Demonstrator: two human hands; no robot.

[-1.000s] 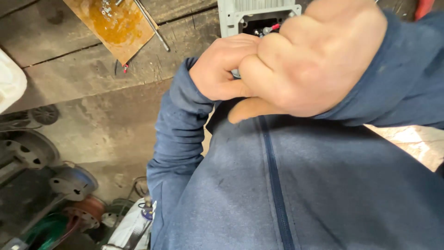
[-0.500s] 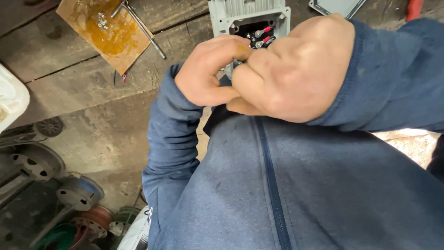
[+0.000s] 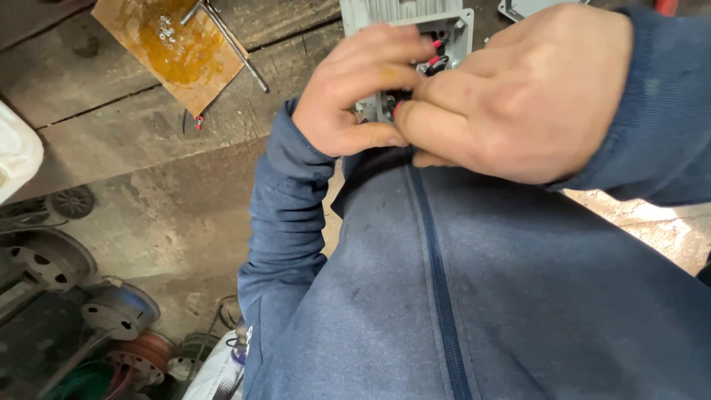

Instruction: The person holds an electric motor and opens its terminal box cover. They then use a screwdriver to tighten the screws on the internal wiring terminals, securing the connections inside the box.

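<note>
At the far left we see a white plastic container edge [image 3: 16, 155], and below it, down on the floor, grey metal wheels and pulleys [image 3: 118, 311] beside coils of green and copper-coloured wire [image 3: 141, 355]. Further along the worn wooden workbench [image 3: 133, 126] lies an orange-stained plywood square [image 3: 174, 44] scattered with small screws, a thin metal rod [image 3: 237, 44] resting across its corner.

Next comes our left hand [image 3: 355, 96], its blue sleeve reaching up from below. Its fingers are curled in, thumb pressed against fingertips, pinching something small at the open face of the grey finned metal box with red-tipped wires inside [image 3: 437, 37]; what exactly it pinches we cannot tell. The box sits at the top of the view on the bench, just beyond our chest, partly hidden by both hands.

Our right hand [image 3: 533, 96] is closed loosely, fingertips meeting the left hand's at the box opening, and seems to hold a red-capped wire end, though the grip itself is hidden.

We judge the box rigid and fairly heavy, best held by its outer walls; the wires are thin, springy and easily bent, so we take them by the insulated ends.
</note>
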